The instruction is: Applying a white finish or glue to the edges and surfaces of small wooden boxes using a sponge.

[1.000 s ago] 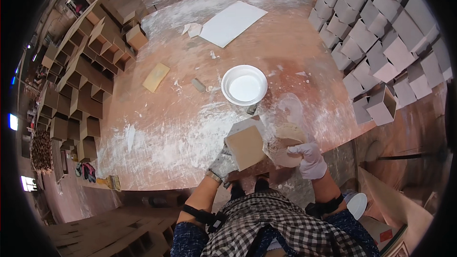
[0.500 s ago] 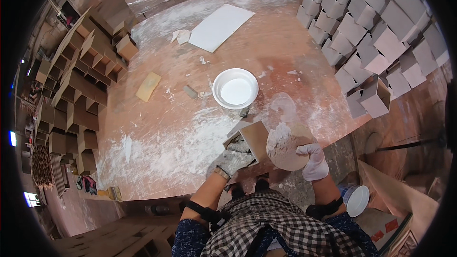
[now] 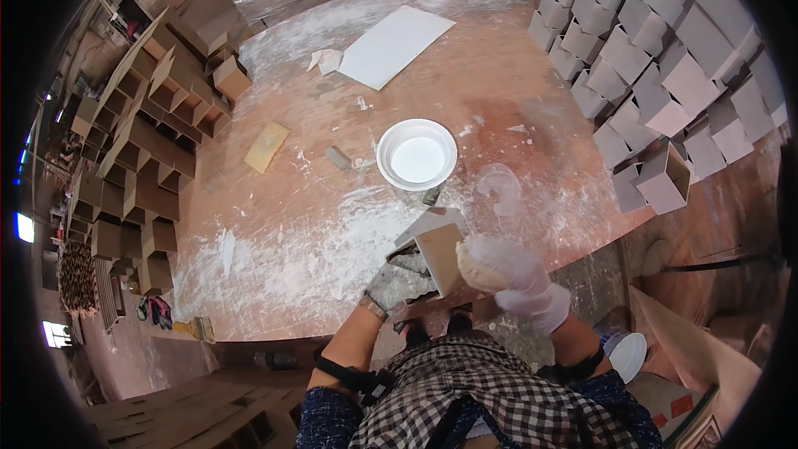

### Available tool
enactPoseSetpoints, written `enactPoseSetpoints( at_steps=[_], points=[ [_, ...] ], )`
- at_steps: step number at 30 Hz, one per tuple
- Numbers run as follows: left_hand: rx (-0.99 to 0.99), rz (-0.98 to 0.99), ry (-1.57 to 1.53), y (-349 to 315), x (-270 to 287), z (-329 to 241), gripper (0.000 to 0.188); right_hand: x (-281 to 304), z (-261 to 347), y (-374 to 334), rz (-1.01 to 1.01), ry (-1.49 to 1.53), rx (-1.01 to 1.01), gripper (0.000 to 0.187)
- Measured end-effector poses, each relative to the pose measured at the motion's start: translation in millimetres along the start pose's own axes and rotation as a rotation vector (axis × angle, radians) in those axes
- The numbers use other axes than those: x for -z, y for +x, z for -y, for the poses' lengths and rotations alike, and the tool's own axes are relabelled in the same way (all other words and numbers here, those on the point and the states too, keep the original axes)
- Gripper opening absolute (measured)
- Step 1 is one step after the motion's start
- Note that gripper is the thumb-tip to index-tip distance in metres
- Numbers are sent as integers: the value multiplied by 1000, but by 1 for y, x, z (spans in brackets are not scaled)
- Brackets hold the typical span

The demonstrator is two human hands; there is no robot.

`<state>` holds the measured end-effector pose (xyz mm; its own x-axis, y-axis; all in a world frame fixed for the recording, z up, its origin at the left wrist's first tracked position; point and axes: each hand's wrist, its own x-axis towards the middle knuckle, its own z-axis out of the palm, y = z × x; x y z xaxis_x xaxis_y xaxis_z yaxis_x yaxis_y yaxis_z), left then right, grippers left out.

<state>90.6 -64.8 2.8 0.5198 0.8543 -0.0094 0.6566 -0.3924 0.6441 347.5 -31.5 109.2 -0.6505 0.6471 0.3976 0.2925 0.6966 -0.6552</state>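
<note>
Head view: right hand (image 3: pixel 536 291), white-gloved and blurred, closed on a round pad (image 3: pixel 480 266). Half a second ago the pad lay nearly flat, powdery side up, clear of the box (image 3: pixel 442 256); now it is tipped close to the box's right side. Contact: cannot tell. Left hand (image 3: pixel 403 283), grey-gloved, reaches into the open end and holds the box at the worktop's near edge; exact finger spread hidden. One second ago that hand gripped from outside, so the box now has its outer faces free for the pad. Pad work on that side appears under way.

Beyond: white bowl (image 3: pixel 386 158), dark block (image 3: pixel 432 194) just below it, grey block (image 3: pixel 338 158) to its left. Worktop (image 3: pixel 291 208) white-smeared. Brown boxes (image 3: pixel 137 175) left, pale boxes (image 3: pixel 657 75) right.
</note>
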Motion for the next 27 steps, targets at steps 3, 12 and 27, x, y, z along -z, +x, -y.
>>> enactPoseSetpoints(
  at_steps=[3, 12, 27],
  points=[
    [101, -15, -403, -7, -18, 20, 33, -30, 10, 1, -38, -327, 25, 37],
    [-66, -19, 143, 3, -1, -2, 28, -77, -43, 12, -203, -391, -65, 36],
    [-28, -58, 340, 8, -37, 2, 30, -71, -45, 19, -183, -569, -86, 24]
  ],
)
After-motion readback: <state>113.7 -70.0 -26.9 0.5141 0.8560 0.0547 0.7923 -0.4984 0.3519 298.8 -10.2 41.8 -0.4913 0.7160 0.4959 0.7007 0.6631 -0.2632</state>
